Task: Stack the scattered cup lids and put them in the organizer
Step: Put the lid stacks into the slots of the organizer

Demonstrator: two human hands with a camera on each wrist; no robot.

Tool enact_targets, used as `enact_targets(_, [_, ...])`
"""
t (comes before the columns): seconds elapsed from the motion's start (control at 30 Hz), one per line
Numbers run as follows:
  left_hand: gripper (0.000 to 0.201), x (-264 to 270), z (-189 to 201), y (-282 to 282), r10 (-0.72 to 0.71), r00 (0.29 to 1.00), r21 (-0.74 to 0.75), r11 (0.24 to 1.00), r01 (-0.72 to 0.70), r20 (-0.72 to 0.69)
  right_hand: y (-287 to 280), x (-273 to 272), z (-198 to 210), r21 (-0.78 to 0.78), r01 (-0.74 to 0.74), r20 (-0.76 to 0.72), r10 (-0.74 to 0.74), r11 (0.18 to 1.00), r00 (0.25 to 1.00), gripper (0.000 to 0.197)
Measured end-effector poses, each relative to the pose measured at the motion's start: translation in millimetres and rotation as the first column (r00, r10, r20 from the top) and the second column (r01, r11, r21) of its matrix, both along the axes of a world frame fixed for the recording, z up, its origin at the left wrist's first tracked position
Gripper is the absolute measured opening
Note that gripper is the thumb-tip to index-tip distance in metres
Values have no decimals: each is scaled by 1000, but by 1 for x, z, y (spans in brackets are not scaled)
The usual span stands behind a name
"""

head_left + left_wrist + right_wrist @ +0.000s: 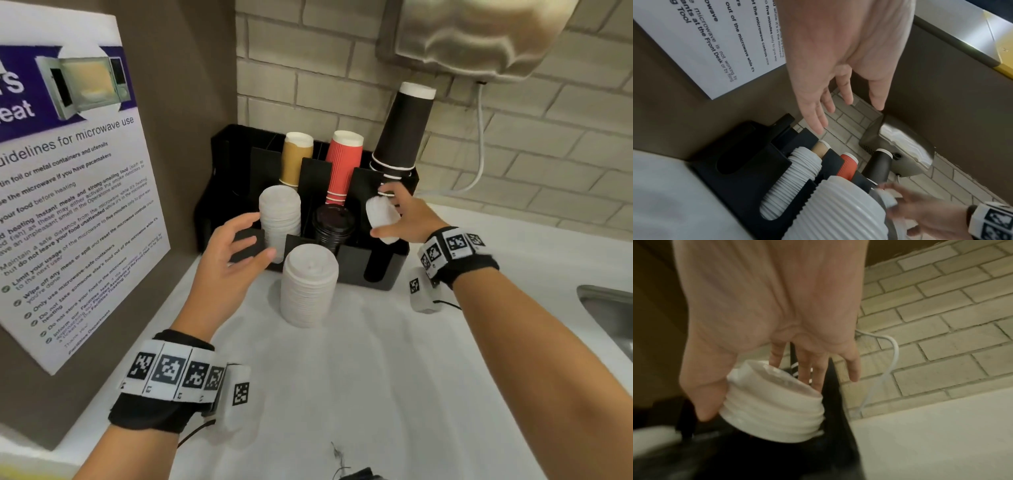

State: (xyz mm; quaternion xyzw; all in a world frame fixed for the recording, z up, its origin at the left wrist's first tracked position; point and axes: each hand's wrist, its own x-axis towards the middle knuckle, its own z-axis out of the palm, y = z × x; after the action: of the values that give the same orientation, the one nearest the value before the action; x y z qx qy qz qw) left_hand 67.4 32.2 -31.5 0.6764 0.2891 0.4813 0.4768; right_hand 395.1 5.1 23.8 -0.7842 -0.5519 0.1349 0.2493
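A black organizer (383, 274) stands against the brick wall with a white lid stack (279, 219) in its front left slot and a black lid stack (334, 226) in the middle slot. My right hand (397, 216) grips a short stack of white lids (382, 216) over the front right slot; the same short lid stack (774, 412) shows between thumb and fingers in the right wrist view. A tall stack of white lids (310, 284) stands on the counter before the organizer. My left hand (239, 246) hovers open beside the left slot, holding nothing.
Brown cups (296, 157), red cups (342, 164) and black cups (400, 133) fill the organizer's back slots. A microwave poster (68, 192) hangs on the left wall. A steel dispenser (479, 37) hangs above, with a white cable (481, 144). A sink edge (606, 308) is at right.
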Motion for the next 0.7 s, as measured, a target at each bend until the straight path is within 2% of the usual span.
enact_targets(0.13, [44,-3,0,1,18,999,-16,1000,-18,-30,6,6,-13,-195,41,284,17,980,959,88])
enact_targets(0.27, [41,-3,0,3,31,998,-17,999,-32,-57,14,-2,-20,-313,72,498,99,947,861,88])
enact_targets(0.37, [38,-2,-1,3,33,997,-14,999,-34,-65,22,-10,-30,-379,92,611,174,921,772,80])
enact_targets(0.47, [35,-2,-3,3,27,998,-22,999,-29,-59,29,-13,-48,-413,136,685,209,901,698,72])
enact_targets(0.53, [34,-3,-3,3,27,998,-20,999,-28,-57,31,-14,-60,-435,157,698,222,887,680,68])
enact_targets(0.7, [30,-7,-5,4,43,997,-17,999,-44,-60,37,-9,-72,-504,162,628,232,848,743,72])
